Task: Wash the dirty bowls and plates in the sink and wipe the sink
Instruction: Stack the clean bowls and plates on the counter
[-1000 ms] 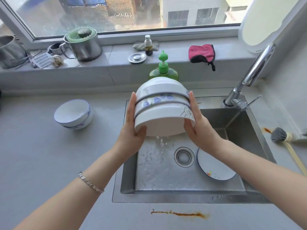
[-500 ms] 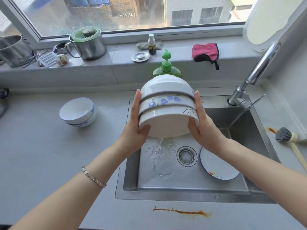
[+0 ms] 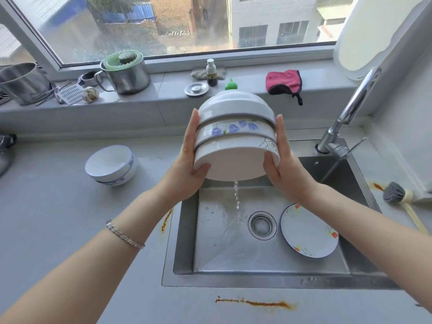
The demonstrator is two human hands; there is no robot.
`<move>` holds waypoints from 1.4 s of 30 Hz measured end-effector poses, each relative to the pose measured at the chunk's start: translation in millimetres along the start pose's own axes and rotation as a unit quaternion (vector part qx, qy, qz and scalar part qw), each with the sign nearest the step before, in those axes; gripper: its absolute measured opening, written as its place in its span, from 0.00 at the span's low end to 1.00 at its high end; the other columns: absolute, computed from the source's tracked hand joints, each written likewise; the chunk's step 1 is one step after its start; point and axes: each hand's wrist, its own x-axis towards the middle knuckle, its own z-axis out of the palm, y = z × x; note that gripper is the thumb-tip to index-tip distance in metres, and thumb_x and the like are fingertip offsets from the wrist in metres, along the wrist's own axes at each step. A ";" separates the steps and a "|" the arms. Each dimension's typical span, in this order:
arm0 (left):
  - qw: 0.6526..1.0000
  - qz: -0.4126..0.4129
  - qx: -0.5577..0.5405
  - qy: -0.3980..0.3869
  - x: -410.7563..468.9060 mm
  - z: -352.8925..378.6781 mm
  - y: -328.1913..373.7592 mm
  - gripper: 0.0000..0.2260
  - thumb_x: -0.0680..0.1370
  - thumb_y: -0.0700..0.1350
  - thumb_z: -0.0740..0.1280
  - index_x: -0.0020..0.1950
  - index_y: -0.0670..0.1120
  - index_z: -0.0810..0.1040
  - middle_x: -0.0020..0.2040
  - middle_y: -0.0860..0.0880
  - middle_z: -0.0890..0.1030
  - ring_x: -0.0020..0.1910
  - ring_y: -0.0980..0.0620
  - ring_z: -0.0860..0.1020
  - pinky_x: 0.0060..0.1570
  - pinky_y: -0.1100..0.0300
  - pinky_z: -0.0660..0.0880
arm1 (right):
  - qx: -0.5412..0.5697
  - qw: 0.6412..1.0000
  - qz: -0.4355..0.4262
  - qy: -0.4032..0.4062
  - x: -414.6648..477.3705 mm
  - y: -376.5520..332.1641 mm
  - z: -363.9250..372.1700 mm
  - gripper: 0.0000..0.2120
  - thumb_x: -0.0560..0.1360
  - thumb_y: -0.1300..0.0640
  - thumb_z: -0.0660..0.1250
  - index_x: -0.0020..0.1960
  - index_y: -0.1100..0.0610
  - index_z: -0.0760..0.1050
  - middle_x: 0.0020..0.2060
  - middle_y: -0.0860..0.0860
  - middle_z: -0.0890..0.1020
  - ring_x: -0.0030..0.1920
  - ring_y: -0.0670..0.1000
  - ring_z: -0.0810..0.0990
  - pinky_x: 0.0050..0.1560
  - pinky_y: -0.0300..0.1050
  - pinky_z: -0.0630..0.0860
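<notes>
A stack of three white bowls (image 3: 236, 127), the middle one with blue flowers, is held tipped on its side above the steel sink (image 3: 257, 260), mouths facing me. My left hand (image 3: 187, 169) grips its left side and my right hand (image 3: 285, 169) its right side, fingers along the walls, thumbs hooked over the lowest rim. A thin stream of water (image 3: 236, 195) runs from the stack into the basin. A white plate (image 3: 308, 230) with orange flowers lies in the sink right of the drain (image 3: 261, 225). Two more nested bowls (image 3: 109, 164) sit on the counter at left.
The faucet (image 3: 350, 108) rises at the sink's back right corner. A brush (image 3: 397, 195) lies on the right counter. On the sill stand a steel pot (image 3: 126, 71), a small bottle (image 3: 211, 72), a pink cloth (image 3: 284, 81) and a green soap pump (image 3: 231, 84). Rust stains (image 3: 254, 302) mark the front counter.
The stack has risen slightly and now hides most of the soap bottle. The pour from it has thinned to a narrow stream. Both hands keep their hold.
</notes>
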 end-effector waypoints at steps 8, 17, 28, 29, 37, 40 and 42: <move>0.999 0.014 0.036 -0.006 7.3 1.2 6.8 0.45 0.74 0.35 0.61 0.68 0.74 0.36 0.76 0.44 0.55 0.73 0.47 0.60 0.70 0.56 0.61 | -0.014 1.000 -0.005 0.004 -0.4 2.1 -7.8 0.32 0.77 0.52 0.51 0.72 0.54 0.34 0.70 0.65 0.63 0.67 0.60 0.67 0.66 0.41 0.60; 0.999 -0.001 0.035 0.000 8.0 6.3 9.7 0.42 0.74 0.38 0.61 0.68 0.71 0.36 0.75 0.43 0.57 0.71 0.44 0.64 0.66 0.51 0.65 | -0.031 0.999 -0.013 -0.017 -0.9 7.3 -13.1 0.33 0.77 0.55 0.50 0.73 0.53 0.32 0.70 0.66 0.61 0.69 0.62 0.64 0.70 0.41 0.57; 0.999 -0.042 0.025 -0.003 -5.5 11.9 -4.8 0.42 0.74 0.34 0.61 0.68 0.69 0.38 0.74 0.58 0.55 0.69 0.58 0.61 0.64 0.71 0.63 | -0.029 0.999 -0.013 -0.011 -13.0 6.9 -1.3 0.31 0.79 0.45 0.50 0.69 0.32 0.30 0.69 0.65 0.64 0.66 0.57 0.66 0.68 0.41 0.58; 0.998 -0.057 0.023 -0.009 -7.1 12.3 -4.7 0.44 0.74 0.32 0.62 0.67 0.70 0.39 0.72 0.63 0.54 0.67 0.61 0.62 0.61 0.75 0.63 | -0.029 0.999 -0.005 -0.013 -14.6 6.0 -0.5 0.33 0.79 0.48 0.51 0.71 0.36 0.30 0.68 0.63 0.65 0.65 0.56 0.67 0.67 0.38 0.59; 0.944 -0.281 -0.163 -0.055 -37.6 18.9 -10.6 0.44 0.68 0.29 0.64 0.69 0.68 0.51 0.54 0.59 0.75 0.42 0.63 0.78 0.42 0.66 0.77 | 0.057 0.951 0.283 -0.112 -34.6 -3.2 15.3 0.34 0.77 0.67 0.56 0.76 0.48 0.43 0.63 0.54 0.74 0.57 0.58 0.75 0.56 0.44 0.72; 0.887 -0.389 -0.237 -0.073 -56.1 12.5 -18.2 0.43 0.62 0.35 0.61 0.71 0.64 0.56 0.53 0.49 0.76 0.43 0.55 0.79 0.33 0.63 0.77 | 0.115 0.906 0.371 -0.167 -30.5 -5.8 31.6 0.36 0.72 0.64 0.58 0.76 0.46 0.51 0.62 0.51 0.75 0.51 0.55 0.80 0.45 0.46 0.79; 0.855 -0.442 -0.259 -0.078 -72.5 2.9 -26.5 0.41 0.61 0.35 0.60 0.71 0.62 0.60 0.59 0.48 0.72 0.46 0.49 0.79 0.33 0.61 0.78 | 0.129 0.880 0.400 -0.223 -24.1 -9.0 47.7 0.33 0.69 0.63 0.56 0.73 0.46 0.59 0.58 0.53 0.77 0.44 0.58 0.83 0.36 0.49 0.81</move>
